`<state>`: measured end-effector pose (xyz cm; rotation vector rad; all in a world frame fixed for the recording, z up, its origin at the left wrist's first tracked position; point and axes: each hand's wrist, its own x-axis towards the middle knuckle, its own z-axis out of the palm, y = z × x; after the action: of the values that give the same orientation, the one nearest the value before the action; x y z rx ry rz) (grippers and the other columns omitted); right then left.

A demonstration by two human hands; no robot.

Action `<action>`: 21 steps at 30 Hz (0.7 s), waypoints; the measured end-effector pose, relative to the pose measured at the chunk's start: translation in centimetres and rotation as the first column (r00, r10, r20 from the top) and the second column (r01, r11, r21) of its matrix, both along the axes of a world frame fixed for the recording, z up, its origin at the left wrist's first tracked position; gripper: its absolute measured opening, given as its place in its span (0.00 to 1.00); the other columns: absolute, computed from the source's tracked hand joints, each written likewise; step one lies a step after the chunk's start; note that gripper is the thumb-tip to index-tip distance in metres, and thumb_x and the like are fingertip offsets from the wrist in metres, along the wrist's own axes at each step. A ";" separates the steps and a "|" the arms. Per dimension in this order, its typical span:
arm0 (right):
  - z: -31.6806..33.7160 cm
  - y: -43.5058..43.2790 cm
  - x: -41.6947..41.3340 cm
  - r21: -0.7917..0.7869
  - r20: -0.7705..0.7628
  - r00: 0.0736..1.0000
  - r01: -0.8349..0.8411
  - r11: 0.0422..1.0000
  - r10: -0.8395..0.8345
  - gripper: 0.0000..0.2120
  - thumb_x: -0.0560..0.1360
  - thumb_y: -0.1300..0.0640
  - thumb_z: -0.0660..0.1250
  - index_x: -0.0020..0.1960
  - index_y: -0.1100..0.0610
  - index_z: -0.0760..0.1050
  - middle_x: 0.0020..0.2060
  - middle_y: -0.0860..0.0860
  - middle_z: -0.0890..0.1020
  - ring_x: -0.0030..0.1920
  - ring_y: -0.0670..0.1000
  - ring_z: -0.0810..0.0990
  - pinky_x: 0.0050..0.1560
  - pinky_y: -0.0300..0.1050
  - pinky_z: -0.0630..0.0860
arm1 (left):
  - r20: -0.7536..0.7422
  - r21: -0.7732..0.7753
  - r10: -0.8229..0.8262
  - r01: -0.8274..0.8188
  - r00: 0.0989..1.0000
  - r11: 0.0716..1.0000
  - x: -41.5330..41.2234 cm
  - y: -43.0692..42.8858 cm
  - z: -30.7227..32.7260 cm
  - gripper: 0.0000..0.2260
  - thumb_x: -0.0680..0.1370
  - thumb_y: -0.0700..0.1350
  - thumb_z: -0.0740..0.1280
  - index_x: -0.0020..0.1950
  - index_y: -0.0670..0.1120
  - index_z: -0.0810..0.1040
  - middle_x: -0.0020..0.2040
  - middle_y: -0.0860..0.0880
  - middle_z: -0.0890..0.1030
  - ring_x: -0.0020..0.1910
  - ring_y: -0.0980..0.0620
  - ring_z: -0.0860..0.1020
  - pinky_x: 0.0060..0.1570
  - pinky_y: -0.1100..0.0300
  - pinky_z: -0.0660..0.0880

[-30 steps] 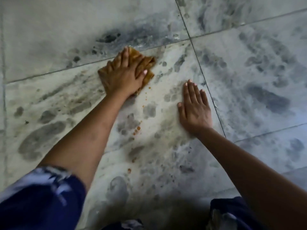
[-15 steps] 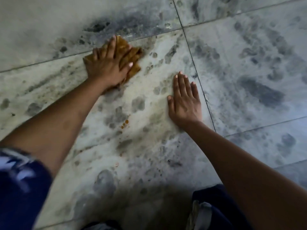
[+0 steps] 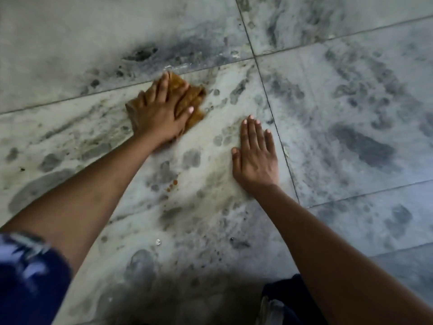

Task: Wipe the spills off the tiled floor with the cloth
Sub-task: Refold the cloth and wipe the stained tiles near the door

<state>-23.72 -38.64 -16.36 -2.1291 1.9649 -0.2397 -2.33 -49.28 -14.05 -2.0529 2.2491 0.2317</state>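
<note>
My left hand (image 3: 161,113) lies flat, fingers spread, pressing the orange cloth (image 3: 194,97) onto the tiled floor (image 3: 351,113) beside a grout line, I'd say to bear down on the smears; my right hand (image 3: 255,158), flat and holding nothing, props me up; orange drops (image 3: 172,185) lie between my arms, not yet wiped; no bucket shows.

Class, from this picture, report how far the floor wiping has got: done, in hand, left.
Done: little; a pale streak beside the cloth looks wiped. In hand: the left hand presses the cloth; the right hand braces on the floor. Left: orange drops and dark smudges.
</note>
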 end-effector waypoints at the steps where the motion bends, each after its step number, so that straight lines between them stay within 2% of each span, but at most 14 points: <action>1: 0.1 -0.1 -0.1 -0.004 0.001 1.000 0.005 1.000 -0.005 0.32 0.76 0.48 0.45 0.76 0.62 0.51 0.76 0.58 0.54 0.76 0.54 0.51 0.75 0.51 0.45 | -0.024 0.011 0.068 -0.067 0.997 0.998 -1.7 -1.9 0.1 0.26 0.78 0.64 0.51 0.75 0.61 0.53 0.79 0.50 0.45 0.77 0.44 0.48 0.72 0.42 0.46; 3: 0.1 0.0 -0.1 -0.004 -0.004 1.000 0.018 1.000 -0.018 0.32 0.75 0.48 0.46 0.76 0.63 0.52 0.76 0.59 0.54 0.76 0.54 0.52 0.74 0.51 0.46 | -0.057 0.037 0.086 -0.084 0.995 0.996 -5.3 -4.3 0.3 0.26 0.79 0.63 0.51 0.76 0.60 0.53 0.79 0.49 0.44 0.77 0.44 0.46 0.72 0.42 0.44; 7: 0.2 0.1 0.0 0.014 -0.027 0.999 0.043 0.999 -0.043 0.33 0.75 0.47 0.46 0.76 0.63 0.51 0.76 0.59 0.53 0.76 0.54 0.51 0.74 0.51 0.45 | -0.022 0.058 -0.162 0.163 0.987 0.985 -8.5 -2.5 0.3 0.26 0.79 0.63 0.50 0.76 0.61 0.50 0.79 0.48 0.43 0.77 0.46 0.43 0.72 0.42 0.44; 10: 0.4 0.2 0.0 0.015 -0.043 0.998 0.048 0.999 -0.048 0.33 0.75 0.47 0.45 0.76 0.63 0.51 0.76 0.59 0.53 0.76 0.55 0.52 0.74 0.51 0.45 | -0.019 -0.007 -0.361 0.361 0.932 0.933 -4.9 4.5 0.1 0.27 0.78 0.64 0.49 0.76 0.61 0.52 0.79 0.47 0.47 0.77 0.45 0.49 0.71 0.43 0.48; 12: 0.4 0.2 0.0 0.031 -0.058 0.998 0.030 0.999 -0.028 0.33 0.75 0.47 0.43 0.76 0.63 0.48 0.76 0.59 0.51 0.76 0.54 0.49 0.74 0.50 0.42 | -0.018 -0.013 -0.425 0.425 0.905 0.905 -0.5 9.3 0.1 0.27 0.76 0.64 0.49 0.75 0.61 0.55 0.78 0.46 0.52 0.76 0.43 0.53 0.70 0.41 0.51; 14: 0.4 0.4 -0.1 0.063 -0.074 0.997 0.023 0.998 -0.018 0.32 0.76 0.48 0.42 0.76 0.62 0.45 0.76 0.58 0.48 0.76 0.54 0.46 0.74 0.49 0.39 | 0.029 0.055 -0.328 0.326 0.944 0.944 3.6 10.6 0.2 0.27 0.76 0.65 0.47 0.75 0.63 0.52 0.78 0.47 0.51 0.76 0.43 0.52 0.69 0.37 0.50; 16: 0.6 0.2 -0.3 0.074 -0.082 0.997 0.008 0.997 -0.002 0.32 0.77 0.48 0.42 0.76 0.62 0.44 0.76 0.58 0.47 0.76 0.54 0.45 0.74 0.48 0.38 | 0.068 0.092 -0.094 0.088 0.993 0.992 4.7 8.6 0.6 0.26 0.77 0.65 0.46 0.75 0.64 0.49 0.79 0.49 0.45 0.77 0.44 0.46 0.70 0.35 0.46; 18: 1.0 0.3 -0.5 0.103 -0.068 0.997 -0.041 0.994 0.048 0.33 0.76 0.47 0.42 0.76 0.62 0.44 0.76 0.58 0.47 0.76 0.54 0.45 0.74 0.47 0.39 | 0.042 0.142 0.098 -0.103 0.994 0.985 3.2 5.6 1.3 0.26 0.79 0.65 0.46 0.76 0.63 0.46 0.78 0.50 0.39 0.77 0.44 0.41 0.69 0.34 0.43; 20: 1.2 1.1 -1.0 0.144 -0.059 0.991 -0.113 0.983 0.122 0.33 0.75 0.46 0.41 0.76 0.62 0.44 0.76 0.58 0.46 0.76 0.54 0.44 0.73 0.46 0.40 | -0.011 0.203 0.158 -0.152 0.987 0.967 0.1 4.5 1.6 0.26 0.79 0.65 0.46 0.76 0.62 0.44 0.77 0.49 0.36 0.76 0.42 0.38 0.68 0.32 0.41; 21: 1.3 2.1 -1.3 0.151 -0.059 0.987 -0.136 0.979 0.146 0.34 0.75 0.46 0.40 0.76 0.61 0.44 0.76 0.57 0.46 0.76 0.54 0.44 0.73 0.46 0.39 | -0.027 0.214 0.128 -0.120 0.991 0.970 -1.4 5.3 1.7 0.27 0.79 0.64 0.46 0.76 0.62 0.44 0.77 0.48 0.36 0.76 0.42 0.38 0.68 0.32 0.40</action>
<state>-25.03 -36.49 -15.08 -2.1949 1.7955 0.0049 -3.75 -43.95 -12.38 -2.0927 2.0180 0.5035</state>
